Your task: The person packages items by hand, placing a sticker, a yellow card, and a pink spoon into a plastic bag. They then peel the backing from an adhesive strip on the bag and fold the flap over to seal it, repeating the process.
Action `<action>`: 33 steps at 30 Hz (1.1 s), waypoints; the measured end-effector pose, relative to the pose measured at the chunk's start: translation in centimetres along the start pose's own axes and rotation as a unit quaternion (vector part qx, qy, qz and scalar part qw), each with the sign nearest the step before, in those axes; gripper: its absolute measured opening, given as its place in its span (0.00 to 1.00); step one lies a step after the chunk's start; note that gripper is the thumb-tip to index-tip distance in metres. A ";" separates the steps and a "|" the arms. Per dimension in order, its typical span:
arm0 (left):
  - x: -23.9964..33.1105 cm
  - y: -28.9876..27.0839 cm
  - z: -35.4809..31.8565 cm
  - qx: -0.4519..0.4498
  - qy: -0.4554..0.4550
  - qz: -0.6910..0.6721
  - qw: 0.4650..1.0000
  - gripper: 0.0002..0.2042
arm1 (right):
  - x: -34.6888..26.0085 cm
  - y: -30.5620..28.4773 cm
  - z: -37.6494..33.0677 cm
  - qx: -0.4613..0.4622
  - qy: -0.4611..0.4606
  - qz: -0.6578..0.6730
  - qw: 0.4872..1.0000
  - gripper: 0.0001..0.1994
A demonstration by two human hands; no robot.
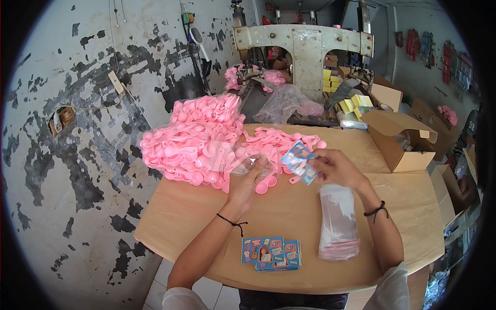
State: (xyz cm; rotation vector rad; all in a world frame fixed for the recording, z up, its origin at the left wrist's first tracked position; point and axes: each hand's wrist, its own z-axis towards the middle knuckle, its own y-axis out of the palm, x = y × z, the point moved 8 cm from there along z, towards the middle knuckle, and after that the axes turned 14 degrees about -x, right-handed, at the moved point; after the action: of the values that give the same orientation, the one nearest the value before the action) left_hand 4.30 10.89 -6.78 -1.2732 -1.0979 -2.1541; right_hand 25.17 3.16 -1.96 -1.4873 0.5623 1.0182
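Left hand (247, 181): fingers closed on a clear plastic bag (243, 164) at the edge of the pink spoon heap (199, 139); right hand (333, 168): pinching a blue printed card (298, 160) above the tabletop (181, 217); card stack (271, 254) near front edge; clear sleeve pile (338, 222) beside it; open cardboard box (400, 139) at right.

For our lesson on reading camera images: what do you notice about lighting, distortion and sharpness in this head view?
Head view: a black fisheye rim frames the picture, and the table edges bow; daylight is soft and even, with faint shadows; glare glints off the clear bag at the left hand; the right hand and its printed card look slightly soft.
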 end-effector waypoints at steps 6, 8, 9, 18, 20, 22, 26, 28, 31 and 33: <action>-0.7 0.0 -0.1 -0.005 -0.019 0.004 1.000 0.21 | -0.8 4.5 1.6 -0.040 -0.036 0.043 0.998 0.09; -0.6 0.2 -0.2 0.002 -0.022 0.016 1.000 0.20 | -0.7 4.8 1.6 -0.041 -0.040 0.040 0.998 0.09; -0.4 1.0 -0.4 -0.011 -0.032 0.038 0.999 0.19 | -0.8 4.6 1.4 -0.041 -0.040 0.011 0.998 0.10; -1.6 4.9 -1.4 -0.179 -0.052 0.194 0.963 0.31 | -2.7 6.0 1.5 -0.016 -0.090 0.106 0.990 0.13; 0.2 7.0 -1.8 -0.230 0.056 0.132 0.963 0.32 | -2.7 6.0 1.4 -0.012 -0.092 0.132 0.987 0.13; 1.2 6.5 -1.5 -0.212 0.038 0.011 0.976 0.31 | -2.4 5.8 1.3 -0.018 -0.045 0.091 0.995 0.12; 1.8 5.3 -1.2 -0.188 0.018 -0.056 0.981 0.30 | -3.1 6.2 1.5 0.016 -0.097 0.170 0.981 0.13; 1.4 5.8 -1.3 -0.210 0.013 -0.084 0.974 0.28 | -3.1 6.3 1.4 0.024 -0.112 0.178 0.977 0.15; 1.7 7.4 -2.0 -0.247 0.050 -0.051 0.966 0.29 | -2.4 6.2 1.2 0.004 -0.069 0.165 0.984 0.15; 1.5 6.9 -1.9 -0.261 0.076 0.055 0.961 0.26 | -2.7 6.1 1.0 -0.005 -0.039 0.141 0.989 0.16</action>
State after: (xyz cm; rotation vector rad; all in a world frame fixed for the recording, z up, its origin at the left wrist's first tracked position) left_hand 7.19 5.21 -3.11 -1.3052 -0.3903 -2.4965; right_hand 18.51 2.35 -2.93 -1.3946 0.7259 1.2945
